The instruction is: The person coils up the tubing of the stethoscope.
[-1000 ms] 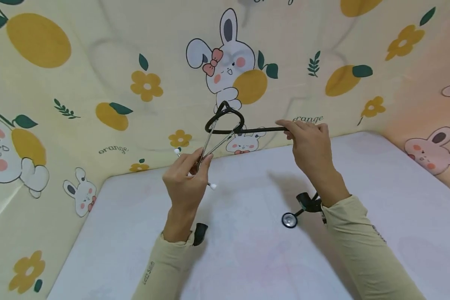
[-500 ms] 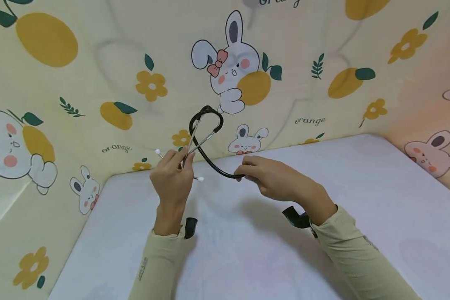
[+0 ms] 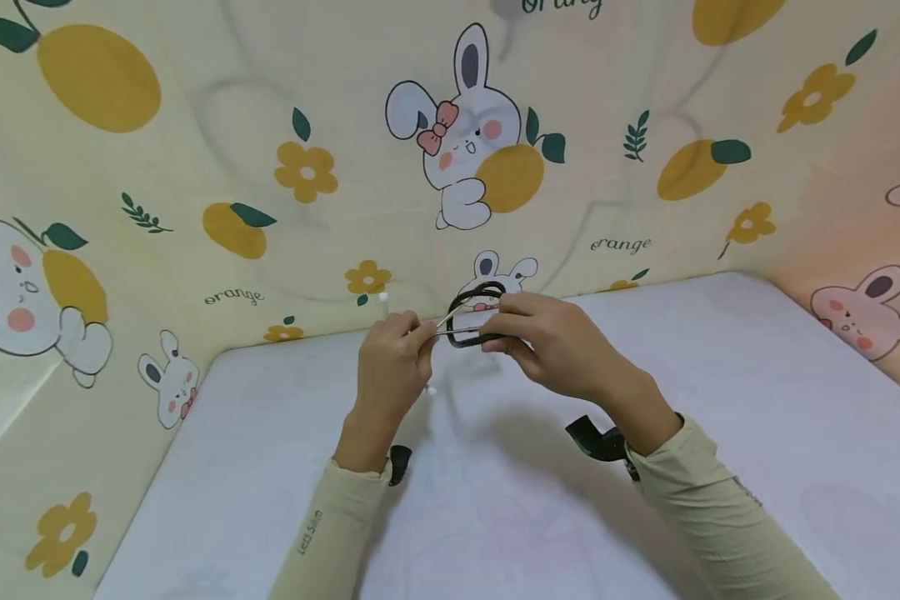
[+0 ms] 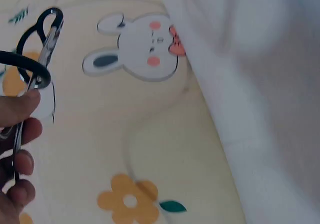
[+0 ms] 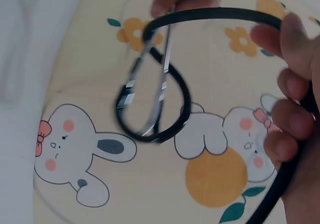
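Observation:
My left hand (image 3: 393, 362) grips the metal ear tubes (image 4: 46, 51) of a stethoscope, in the head view just left of centre. One white ear tip (image 3: 383, 297) sticks up above that hand and another (image 3: 431, 390) shows below it. The stethoscope's black tubing (image 5: 215, 13) makes a loop at the far end of the ear tubes. From there it arches across to my right hand (image 3: 551, 342), whose curled fingers hold it. Below the right hand, in the right wrist view, the tubing runs on downward out of frame. The chest piece is not visible now.
A white-covered table (image 3: 480, 517) lies under both hands. Behind it hangs a cream backdrop (image 3: 360, 50) printed with rabbits and oranges. Black curved pieces stick out by the right cuff (image 3: 596, 439) and the left cuff (image 3: 400, 464).
The right hand has moved left and down, close to the left hand, bringing the once-straight tubing over the ear tubes. The left hand went left, then back right, turning the ear tubes rightward.

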Demonstrator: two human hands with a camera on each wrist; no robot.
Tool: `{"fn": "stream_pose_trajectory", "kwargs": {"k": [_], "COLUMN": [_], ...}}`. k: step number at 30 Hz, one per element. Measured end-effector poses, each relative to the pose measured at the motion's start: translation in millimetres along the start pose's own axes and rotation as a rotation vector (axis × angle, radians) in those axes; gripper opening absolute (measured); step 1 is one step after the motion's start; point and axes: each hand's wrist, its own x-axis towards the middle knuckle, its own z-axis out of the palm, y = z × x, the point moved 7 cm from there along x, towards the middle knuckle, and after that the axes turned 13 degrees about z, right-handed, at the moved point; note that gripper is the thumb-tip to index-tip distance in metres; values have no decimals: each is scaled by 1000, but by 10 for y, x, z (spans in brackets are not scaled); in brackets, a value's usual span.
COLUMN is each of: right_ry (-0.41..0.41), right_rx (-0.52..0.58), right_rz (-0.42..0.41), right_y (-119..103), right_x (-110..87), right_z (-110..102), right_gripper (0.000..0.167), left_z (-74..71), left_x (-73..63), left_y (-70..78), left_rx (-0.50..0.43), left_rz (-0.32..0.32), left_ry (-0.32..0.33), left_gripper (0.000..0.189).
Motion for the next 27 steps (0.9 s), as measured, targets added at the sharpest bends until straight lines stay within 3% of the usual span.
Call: {"fn": "stream_pose_trajectory", "kwargs": {"k": [6,10,16,22,24,27], "right_ry": [82,125,133,135,130,113], "right_rx": [64,116,154,261,295,317], "right_rz": [148,206,255,393,461,558], "right_y": [182,337,587,860,898,886], "right_x": [12,-7,-53,-127,-131,-112], "right_z": [-234,-375,-481,-534,-499,-409], "right_gripper": [10,8,6,6,9,20], "left_z": [104,104,14,-192,-237,-255], "left_x": [103,163,211,249,262,295], "left_y": [372,569,670,577,592,693], "left_rx": [-33,-120,-382,-629,-658,-566], "left_rz": [224,310,351,310,312,352], "left_ry": [-87,-108,-75,60,84,65], "left_gripper": [12,16,8,9,10,7]}}
